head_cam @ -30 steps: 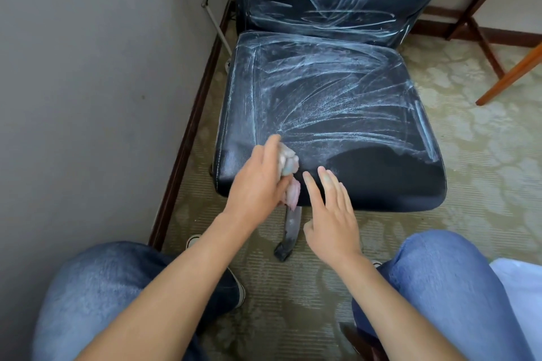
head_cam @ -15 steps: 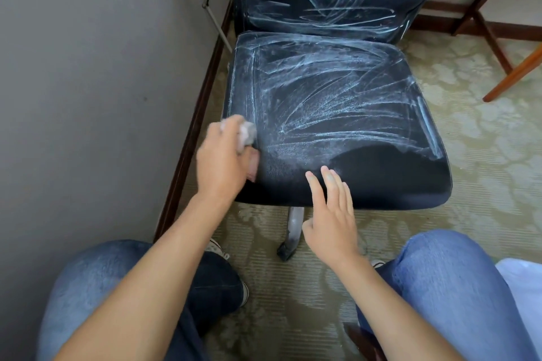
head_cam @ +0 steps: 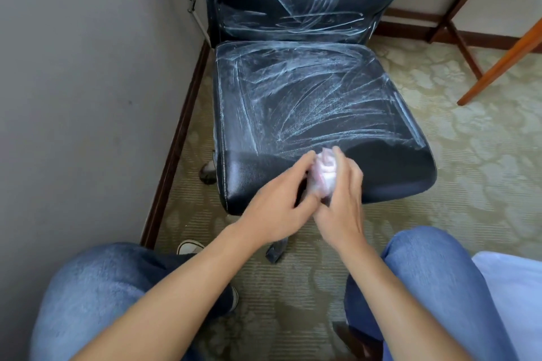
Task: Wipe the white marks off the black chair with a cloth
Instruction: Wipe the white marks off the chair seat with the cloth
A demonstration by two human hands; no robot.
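Head view: crumpled pale cloth (head_cam: pixel 324 174), soft, light, probably best kept bunched in the fist. Held over black chair (head_cam: pixel 308 102) seat's front edge at 6 o'clock, left hand (head_cam: pixel 281 208) and right hand (head_cam: pixel 341 199) both curled around it. White marks (head_cam: pixel 311 97) toward 12 o'clock; front strip clean. Wooden bench leg (head_cam: pixel 498 64) at 2 o'clock.

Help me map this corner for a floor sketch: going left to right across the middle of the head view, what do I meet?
Grey wall → dark skirting board → black chair with white marks → patterned carpet → slanted wooden leg.
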